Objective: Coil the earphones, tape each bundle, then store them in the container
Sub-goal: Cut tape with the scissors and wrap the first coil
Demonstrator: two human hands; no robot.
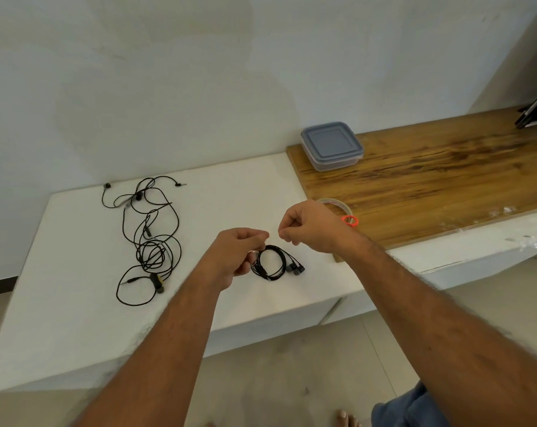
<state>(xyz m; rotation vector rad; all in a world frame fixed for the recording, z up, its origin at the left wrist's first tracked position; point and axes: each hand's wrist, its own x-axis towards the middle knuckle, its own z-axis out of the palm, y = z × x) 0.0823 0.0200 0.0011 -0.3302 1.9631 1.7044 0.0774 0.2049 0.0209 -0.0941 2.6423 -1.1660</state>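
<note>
White ledge [76,303] runs along the wall, with a wooden board [430,180] laid on its right part. Dark flat object [535,112] leans at the far right end of the board, cut off by the frame edge.

Container [331,146], clear plastic with a grey-blue lid on, sits at the board's far left corner, well apart from both hands.

Loose earphones [150,238], black cable, sprawl uncoiled on the white ledge to the left of the hands. More than one set tangled together; exact count unclear.

Left hand [239,254] is over the ledge centre, fingers curled, pinching the left edge of the coiled earphones [271,263]. The coil is a small black loop with two grey earbuds sticking out on its right side. It hangs from the left hand just above the ledge or touching it; cannot tell which.

Right hand [307,226] is just right of the left hand, slightly higher, fingers curled in with thumb and forefinger tips pressed together. Whatever they pinch is too small or clear to make out.

Tape roll [338,206], clear, lies on the board's near left corner, mostly hidden behind the right wrist. Orange ring [351,220] sits just beside it.

Bare toes [347,419] and blue cloth [408,408] show at the bottom edge.
</note>
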